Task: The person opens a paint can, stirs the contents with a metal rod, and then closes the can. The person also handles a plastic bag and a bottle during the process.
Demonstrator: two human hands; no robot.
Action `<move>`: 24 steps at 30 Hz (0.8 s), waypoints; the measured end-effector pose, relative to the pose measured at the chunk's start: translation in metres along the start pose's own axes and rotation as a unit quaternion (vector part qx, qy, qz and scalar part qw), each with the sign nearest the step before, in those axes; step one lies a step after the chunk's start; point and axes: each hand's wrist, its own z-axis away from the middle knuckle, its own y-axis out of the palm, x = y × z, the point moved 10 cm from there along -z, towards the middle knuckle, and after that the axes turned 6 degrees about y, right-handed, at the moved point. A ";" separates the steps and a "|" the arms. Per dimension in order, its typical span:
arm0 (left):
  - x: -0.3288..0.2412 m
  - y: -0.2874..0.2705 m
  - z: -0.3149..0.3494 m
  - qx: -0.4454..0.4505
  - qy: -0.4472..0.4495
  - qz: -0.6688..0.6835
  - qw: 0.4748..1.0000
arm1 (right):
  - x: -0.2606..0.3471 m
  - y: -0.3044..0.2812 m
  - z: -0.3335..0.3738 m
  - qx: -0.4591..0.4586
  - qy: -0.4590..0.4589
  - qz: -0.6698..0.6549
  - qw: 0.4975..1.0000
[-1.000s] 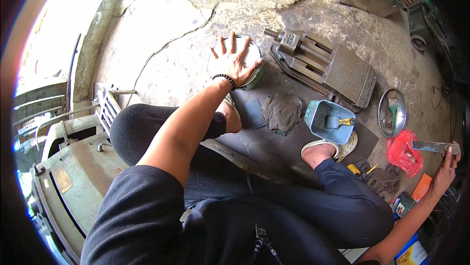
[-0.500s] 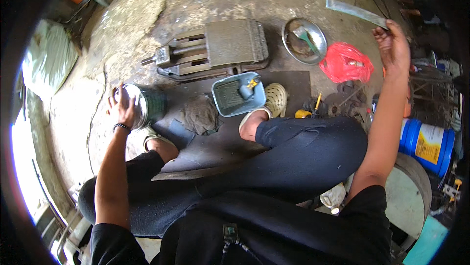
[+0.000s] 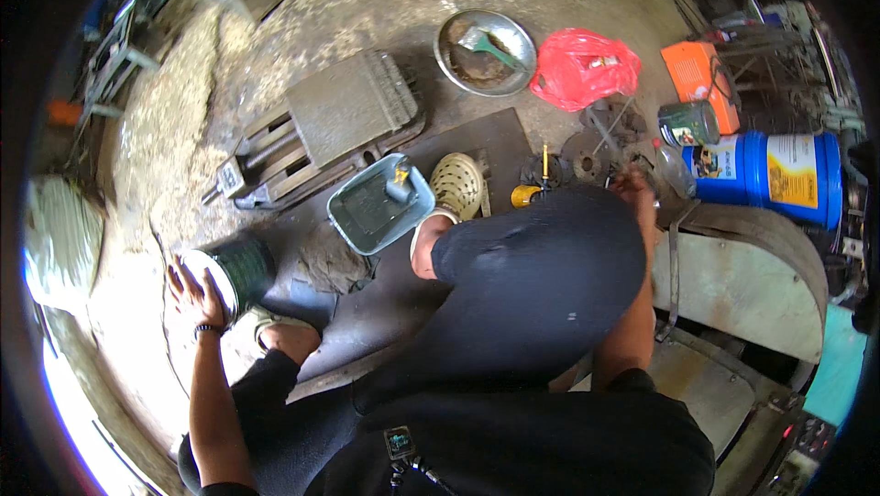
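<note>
My left hand [image 3: 194,294] lies with spread fingers against the pale round end of a green metal can [image 3: 246,267], which appears tipped toward me on the floor. Beyond my raised knee, my right hand [image 3: 634,192] reaches down beside round dark metal parts [image 3: 583,159]. Its fingers look curled, but they are blurred and partly hidden by the knee; whether they hold anything is unclear. A yellow-handled tool [image 3: 525,195] lies near that knee. A blue-grey plastic tub [image 3: 353,216] with dark liquid and a small cup in it stands between the can and my sandalled foot.
A heavy machine vise [image 3: 339,115] sits beyond the tub. Farther off are a steel bowl [image 3: 458,74] with a green-handled brush and a red plastic bag [image 3: 577,70]. Blue buckets [image 3: 752,170], an orange box [image 3: 698,79] and a grey machine housing [image 3: 733,290] line the right side.
My right hand has come down from the far right to beside my knee; the flat metal strip it held no longer shows. My left hand stays on the can, fingers flatter. The view has turned rightward.
</note>
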 end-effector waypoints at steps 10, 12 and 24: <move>0.042 0.040 -0.008 0.131 0.015 0.038 0.991 | -0.113 -0.031 -0.016 -0.167 0.004 0.076 0.983; 0.043 0.041 -0.008 0.142 -0.016 0.156 0.977 | -0.120 -0.035 -0.029 -0.176 0.020 0.130 0.976; 0.045 0.043 -0.006 0.132 -0.069 0.244 0.958 | -0.185 -0.097 -0.107 -0.289 0.056 0.377 0.878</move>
